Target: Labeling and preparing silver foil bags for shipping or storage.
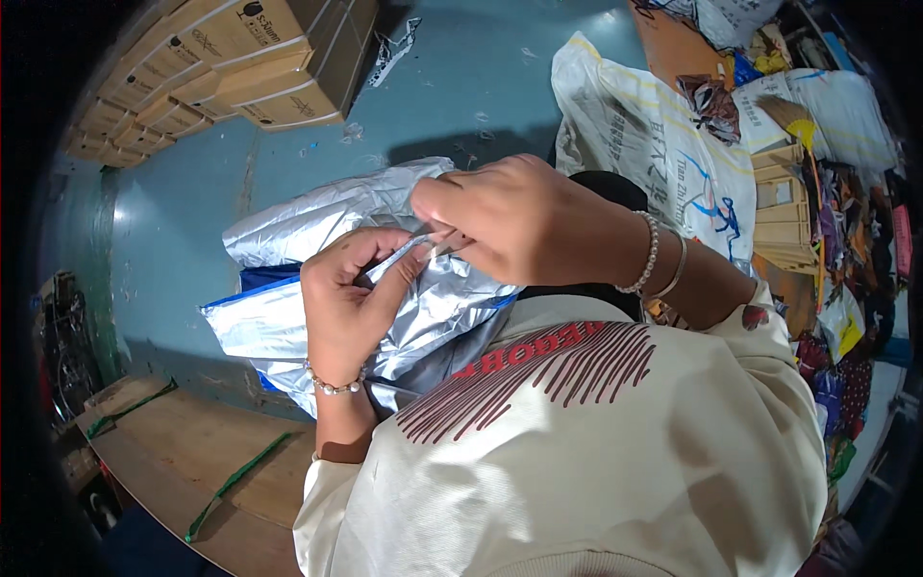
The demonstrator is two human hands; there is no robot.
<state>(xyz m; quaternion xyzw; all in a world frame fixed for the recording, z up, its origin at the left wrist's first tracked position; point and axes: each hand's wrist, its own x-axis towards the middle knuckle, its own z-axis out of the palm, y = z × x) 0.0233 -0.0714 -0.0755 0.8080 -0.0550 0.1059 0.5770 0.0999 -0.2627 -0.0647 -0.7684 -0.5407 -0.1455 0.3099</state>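
Silver foil-like fabric (306, 219) with blue edging lies bunched across my lap. My left hand (344, 300) is closed, pinching an edge of that fabric between thumb and fingers. My right hand (529, 219) is closed around small metal snips (448, 246), whose handles are hidden in the palm. The blades reach to the pinched edge beside my left fingertips. Whether they touch the fabric or a thread there, I cannot tell.
Cardboard boxes (274, 82) are stacked at the far left. A wooden board (173, 452) with green straps lies at the near left. On the right are a white woven sack (615, 125), a broom (800, 127) and a heap of mixed fabrics (846, 240). Scraps dot the blue-grey floor (461, 67).
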